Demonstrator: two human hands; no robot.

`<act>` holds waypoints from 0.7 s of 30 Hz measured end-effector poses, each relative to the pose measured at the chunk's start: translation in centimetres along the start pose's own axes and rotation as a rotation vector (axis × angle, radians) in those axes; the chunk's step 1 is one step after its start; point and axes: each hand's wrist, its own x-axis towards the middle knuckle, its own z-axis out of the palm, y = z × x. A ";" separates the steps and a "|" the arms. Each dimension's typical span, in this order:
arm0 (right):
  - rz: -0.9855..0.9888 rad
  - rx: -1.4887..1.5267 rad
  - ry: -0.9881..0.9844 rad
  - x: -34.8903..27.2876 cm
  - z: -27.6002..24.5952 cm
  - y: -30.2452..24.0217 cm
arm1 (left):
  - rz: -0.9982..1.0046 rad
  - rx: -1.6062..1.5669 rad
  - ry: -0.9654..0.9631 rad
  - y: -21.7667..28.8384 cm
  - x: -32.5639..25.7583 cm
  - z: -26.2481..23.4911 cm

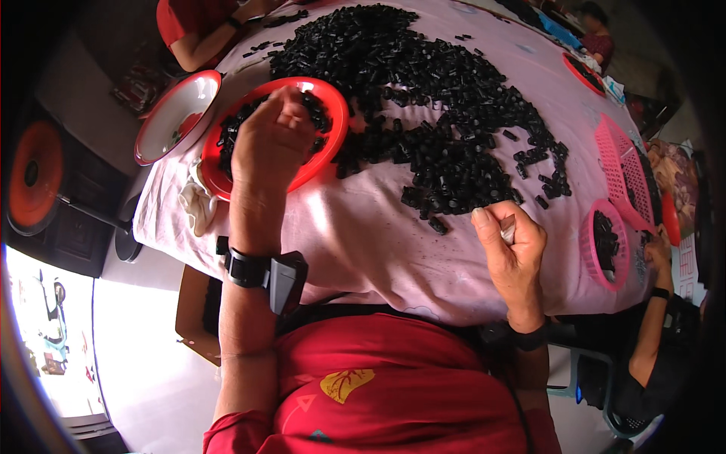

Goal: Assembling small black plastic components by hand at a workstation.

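Pieces (446, 170) small, stiff and probably light, heaped just beyond the right hand (516, 253)

Nearest, the right hand is curled over the pink cloth (363, 250), a pale patch (508, 228) showing between thumb and fingers; whether that is something pinched or a finger covering, I cannot tell. The closest pieces lie just past it and to the left, apart from the fingers. Short, black and shiny, they look like hard plastic: rigid, hardly fragile, perhaps slick and apt to roll, best pinched singly across the middle or scooped up together. Farther out, the left hand (276, 140) hangs over the red basin (337, 129), fingers bent but blurred, so its hold cannot be told; more pieces lie in the basin around it. Beyond, the heap spreads toward the cloth's far side.
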 end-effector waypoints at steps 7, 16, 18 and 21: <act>-0.002 -0.066 -0.008 0.1 -0.4 -0.2 | 0.003 1.312 -0.636 -7.3 -2.9 2.6; -0.013 -0.080 -0.010 0.1 -0.3 0.0 | 0.227 1.860 -0.640 -9.7 -3.8 2.3; -0.008 -0.097 -0.015 0.0 -0.4 0.2 | 0.206 1.825 -0.618 -9.8 -4.0 2.9; -0.015 -0.101 -0.013 0.2 -0.3 0.2 | -0.059 1.401 -0.554 -9.7 -4.4 3.8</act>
